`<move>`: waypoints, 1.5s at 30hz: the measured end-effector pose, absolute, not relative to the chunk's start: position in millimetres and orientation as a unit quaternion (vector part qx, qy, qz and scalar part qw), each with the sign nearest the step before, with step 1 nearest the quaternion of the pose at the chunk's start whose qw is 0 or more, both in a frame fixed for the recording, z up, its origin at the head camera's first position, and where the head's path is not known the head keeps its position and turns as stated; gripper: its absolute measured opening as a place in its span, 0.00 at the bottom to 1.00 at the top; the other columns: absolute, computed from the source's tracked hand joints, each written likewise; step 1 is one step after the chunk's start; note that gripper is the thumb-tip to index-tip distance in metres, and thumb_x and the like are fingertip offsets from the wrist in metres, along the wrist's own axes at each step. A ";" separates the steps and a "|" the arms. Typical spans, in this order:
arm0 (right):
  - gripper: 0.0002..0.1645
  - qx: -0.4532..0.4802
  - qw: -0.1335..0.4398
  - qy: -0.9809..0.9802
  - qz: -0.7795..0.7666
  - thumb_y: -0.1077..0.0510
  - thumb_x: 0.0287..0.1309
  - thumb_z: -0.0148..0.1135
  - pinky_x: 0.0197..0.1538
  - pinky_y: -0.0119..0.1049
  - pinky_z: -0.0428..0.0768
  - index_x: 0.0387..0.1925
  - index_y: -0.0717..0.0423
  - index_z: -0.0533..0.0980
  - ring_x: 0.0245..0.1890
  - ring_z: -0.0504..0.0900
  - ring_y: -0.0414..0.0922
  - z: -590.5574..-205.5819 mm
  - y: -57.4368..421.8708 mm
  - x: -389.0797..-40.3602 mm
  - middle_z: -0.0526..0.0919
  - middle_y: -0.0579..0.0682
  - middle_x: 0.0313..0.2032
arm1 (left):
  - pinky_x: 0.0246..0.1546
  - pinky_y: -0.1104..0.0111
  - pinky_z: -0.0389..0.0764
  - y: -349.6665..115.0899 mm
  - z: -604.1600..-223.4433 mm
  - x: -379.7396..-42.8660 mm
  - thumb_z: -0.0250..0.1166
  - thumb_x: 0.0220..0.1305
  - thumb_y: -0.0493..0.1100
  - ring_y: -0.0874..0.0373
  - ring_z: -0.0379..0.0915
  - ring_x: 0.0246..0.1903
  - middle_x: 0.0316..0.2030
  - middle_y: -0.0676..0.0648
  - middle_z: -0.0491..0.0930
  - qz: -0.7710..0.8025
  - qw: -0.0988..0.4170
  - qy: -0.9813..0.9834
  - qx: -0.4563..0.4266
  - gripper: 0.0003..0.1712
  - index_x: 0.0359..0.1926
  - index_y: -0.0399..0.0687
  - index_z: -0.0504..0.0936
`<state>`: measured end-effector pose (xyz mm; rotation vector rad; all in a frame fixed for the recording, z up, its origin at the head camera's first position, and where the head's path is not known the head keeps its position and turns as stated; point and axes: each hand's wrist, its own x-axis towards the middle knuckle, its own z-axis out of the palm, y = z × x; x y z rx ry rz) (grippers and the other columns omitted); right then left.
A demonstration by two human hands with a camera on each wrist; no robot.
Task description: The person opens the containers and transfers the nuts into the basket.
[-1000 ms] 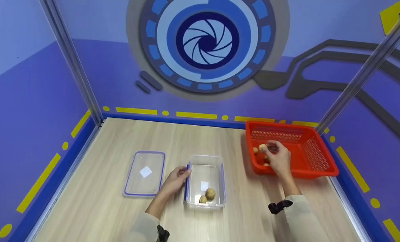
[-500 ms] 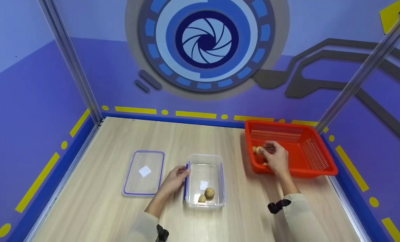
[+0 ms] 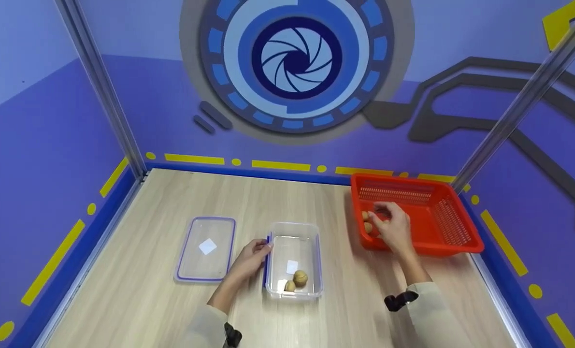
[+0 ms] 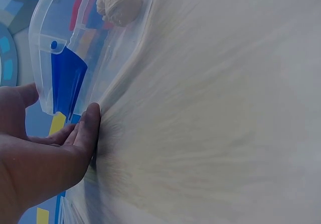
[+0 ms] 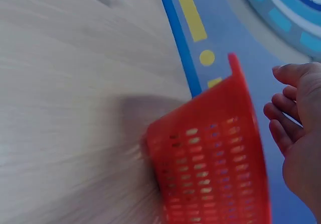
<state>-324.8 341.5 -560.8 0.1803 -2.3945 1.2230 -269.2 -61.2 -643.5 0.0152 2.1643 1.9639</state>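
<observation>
Tan, ridged shells suggest that the walnuts (image 3: pixel 367 227) will be light, hard and a little rough, unlikely to slip but quick to roll if nudged; a firm pinch ought not to hurt them, and the best hold is probably thumb and fingertips across the widest part, from above. They lie in the red basket (image 3: pixel 444 250) near the far right corner of the worktop (image 3: pixel 336 309), two showing by the basket's left wall and others partly hidden by the right hand (image 3: pixel 395 227), so their number is hard to tell. That hand's thumb and fingers are parted and loosely bent, with nothing seen between them. Two more walnuts sit in the clear box (image 3: pixel 290 246), close to its near edge, and the left hand (image 3: pixel 249 256) lightly holds the box's left side, thumb at the rim and fingers low by the worktop; the box looks light enough to slide if left unsteadied. Half a second ago the right hand had a walnut in its pinch; now that one appears to have been released by the basket's left wall, and the hand sits slightly further left, while the box and the left hand have stayed put
</observation>
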 end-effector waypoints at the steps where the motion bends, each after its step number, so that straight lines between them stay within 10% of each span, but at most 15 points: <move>1: 0.19 0.082 0.221 -0.867 0.438 0.55 0.55 0.74 0.52 0.47 0.79 0.48 0.54 0.82 0.45 0.81 0.46 -558.5 337.1 -323.2 0.84 0.50 0.44 | 0.56 0.54 0.77 -61.6 -643.8 -269.1 0.57 0.73 0.54 0.43 0.73 0.56 0.59 0.33 0.73 0.666 0.109 0.738 0.004 0.35 0.66 0.31 0.66; 45: 0.20 0.389 0.047 -0.876 0.282 0.54 0.51 0.76 0.51 0.41 0.81 0.45 0.57 0.82 0.46 0.80 0.43 -596.5 188.0 -251.8 0.82 0.46 0.44 | 0.55 0.56 0.78 -61.3 -645.9 -268.9 0.58 0.73 0.54 0.45 0.74 0.55 0.58 0.33 0.74 0.682 0.108 0.723 0.007 0.34 0.65 0.30 0.67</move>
